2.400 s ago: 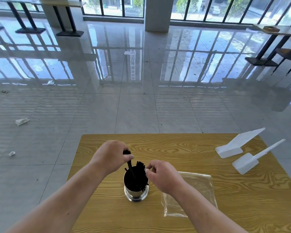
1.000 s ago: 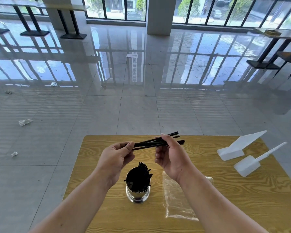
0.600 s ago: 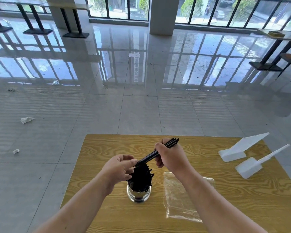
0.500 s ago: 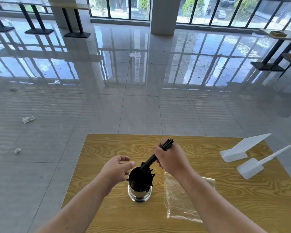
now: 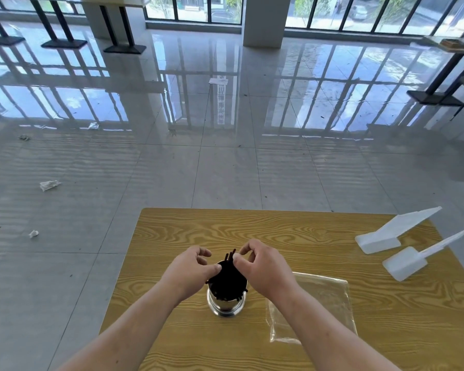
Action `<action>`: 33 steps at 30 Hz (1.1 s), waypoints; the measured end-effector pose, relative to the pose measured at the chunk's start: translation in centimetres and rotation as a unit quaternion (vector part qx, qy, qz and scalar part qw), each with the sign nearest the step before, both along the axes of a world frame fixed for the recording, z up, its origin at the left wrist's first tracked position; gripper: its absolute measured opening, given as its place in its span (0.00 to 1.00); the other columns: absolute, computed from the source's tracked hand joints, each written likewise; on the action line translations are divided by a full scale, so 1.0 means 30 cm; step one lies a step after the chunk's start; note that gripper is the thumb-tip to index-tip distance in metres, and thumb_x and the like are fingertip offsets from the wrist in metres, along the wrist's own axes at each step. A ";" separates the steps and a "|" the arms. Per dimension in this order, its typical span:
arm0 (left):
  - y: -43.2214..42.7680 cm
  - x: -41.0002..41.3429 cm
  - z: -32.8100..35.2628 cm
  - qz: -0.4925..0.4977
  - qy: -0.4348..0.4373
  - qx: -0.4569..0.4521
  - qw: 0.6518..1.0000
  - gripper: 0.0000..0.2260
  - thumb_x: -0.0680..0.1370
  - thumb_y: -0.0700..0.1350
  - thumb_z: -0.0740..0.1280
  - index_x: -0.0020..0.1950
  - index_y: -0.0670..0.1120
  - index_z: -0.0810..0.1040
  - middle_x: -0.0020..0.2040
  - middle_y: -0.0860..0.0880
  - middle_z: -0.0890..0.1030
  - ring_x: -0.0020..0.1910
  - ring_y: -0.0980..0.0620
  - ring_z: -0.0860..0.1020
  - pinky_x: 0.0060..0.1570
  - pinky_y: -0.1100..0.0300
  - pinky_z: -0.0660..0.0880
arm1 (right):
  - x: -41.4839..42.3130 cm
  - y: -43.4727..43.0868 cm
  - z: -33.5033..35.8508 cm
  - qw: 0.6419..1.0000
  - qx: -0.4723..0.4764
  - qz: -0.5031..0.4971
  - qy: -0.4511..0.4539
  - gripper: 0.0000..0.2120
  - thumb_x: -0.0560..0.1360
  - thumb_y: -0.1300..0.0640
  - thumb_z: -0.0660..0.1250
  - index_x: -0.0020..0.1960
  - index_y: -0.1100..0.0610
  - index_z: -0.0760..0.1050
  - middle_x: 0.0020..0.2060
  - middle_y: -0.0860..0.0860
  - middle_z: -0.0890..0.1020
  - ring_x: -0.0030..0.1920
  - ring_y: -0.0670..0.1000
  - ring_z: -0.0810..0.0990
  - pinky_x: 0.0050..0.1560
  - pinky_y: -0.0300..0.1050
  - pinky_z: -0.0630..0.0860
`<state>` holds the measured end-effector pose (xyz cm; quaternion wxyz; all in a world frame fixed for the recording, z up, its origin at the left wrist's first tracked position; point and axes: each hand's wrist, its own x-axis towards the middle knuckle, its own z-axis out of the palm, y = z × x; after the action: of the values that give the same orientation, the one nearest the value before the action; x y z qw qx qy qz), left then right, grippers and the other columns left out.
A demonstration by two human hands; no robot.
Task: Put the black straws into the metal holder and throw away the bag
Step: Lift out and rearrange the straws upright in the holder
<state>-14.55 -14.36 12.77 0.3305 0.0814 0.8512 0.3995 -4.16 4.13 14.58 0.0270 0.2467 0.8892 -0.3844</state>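
your right hand (image 5: 263,269) is pinching the raised black straws (image 5: 229,257), seating them in the metal holder (image 5: 227,303) | your left hand (image 5: 190,271) is loosely curled, thumb bracing them | clear plastic bag (image 5: 324,298) is lying alongside, to be binned

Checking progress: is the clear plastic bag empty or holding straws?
Empty: the clear plastic bag lies flat on the wooden table, grain showing through, nothing black inside.

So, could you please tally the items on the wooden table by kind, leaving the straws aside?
Metal holder: 1
Clear plastic bag: 1
White plastic scoops: 2
Total: 4
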 end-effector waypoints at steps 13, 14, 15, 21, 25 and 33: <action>0.173 0.020 -0.062 -0.196 0.132 -0.147 0.960 0.53 0.66 0.69 0.78 0.84 0.53 0.58 0.83 0.50 0.61 0.81 0.46 0.63 0.76 0.49 0.67 | 0.135 0.090 -0.046 0.997 -0.034 -0.012 -0.072 0.11 0.76 0.39 0.67 0.46 0.45 0.79 0.37 0.48 0.86 0.33 0.45 0.79 0.40 0.54 0.84; 0.182 0.022 -0.067 -0.201 0.139 -0.149 0.958 0.52 0.67 0.68 0.78 0.83 0.53 0.59 0.82 0.50 0.62 0.80 0.46 0.64 0.75 0.49 0.67 | 0.144 0.094 -0.050 0.996 -0.037 -0.011 -0.077 0.11 0.77 0.39 0.67 0.46 0.45 0.79 0.38 0.48 0.86 0.33 0.45 0.79 0.40 0.54 0.83; 0.190 0.025 -0.072 -0.204 0.145 -0.149 0.957 0.49 0.67 0.67 0.78 0.83 0.53 0.61 0.81 0.50 0.64 0.78 0.46 0.65 0.74 0.49 0.69 | 0.151 0.097 -0.054 0.996 -0.039 -0.011 -0.080 0.11 0.77 0.39 0.67 0.46 0.46 0.79 0.38 0.47 0.86 0.33 0.45 0.79 0.39 0.52 0.83; 0.215 0.035 -0.088 -0.219 0.174 -0.132 0.951 0.27 0.72 0.60 0.75 0.69 0.56 0.74 0.66 0.55 0.73 0.60 0.51 0.75 0.60 0.55 0.77 | 0.178 0.117 -0.079 0.995 -0.046 -0.010 -0.086 0.09 0.79 0.41 0.66 0.46 0.46 0.78 0.38 0.45 0.84 0.35 0.44 0.78 0.35 0.44 0.76; 0.223 0.032 -0.083 -0.230 0.205 -0.116 0.944 0.18 0.74 0.56 0.74 0.63 0.57 0.78 0.61 0.57 0.75 0.54 0.54 0.76 0.52 0.60 0.74 | 0.184 0.124 -0.086 0.995 -0.049 -0.014 -0.081 0.09 0.80 0.43 0.67 0.45 0.46 0.78 0.37 0.45 0.83 0.35 0.44 0.78 0.35 0.43 0.74; 0.198 0.022 -0.046 -0.235 0.221 -0.116 0.940 0.04 0.75 0.51 0.72 0.49 0.58 0.81 0.51 0.60 0.81 0.49 0.58 0.79 0.47 0.62 0.75 | 0.168 0.133 -0.065 0.996 -0.056 -0.015 -0.065 0.08 0.80 0.45 0.66 0.44 0.46 0.78 0.37 0.45 0.83 0.33 0.45 0.77 0.36 0.46 0.77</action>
<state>-13.90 -8.42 11.39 0.2261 0.3264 0.8997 0.1813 0.88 8.11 12.63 0.0930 0.2825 0.8587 -0.4173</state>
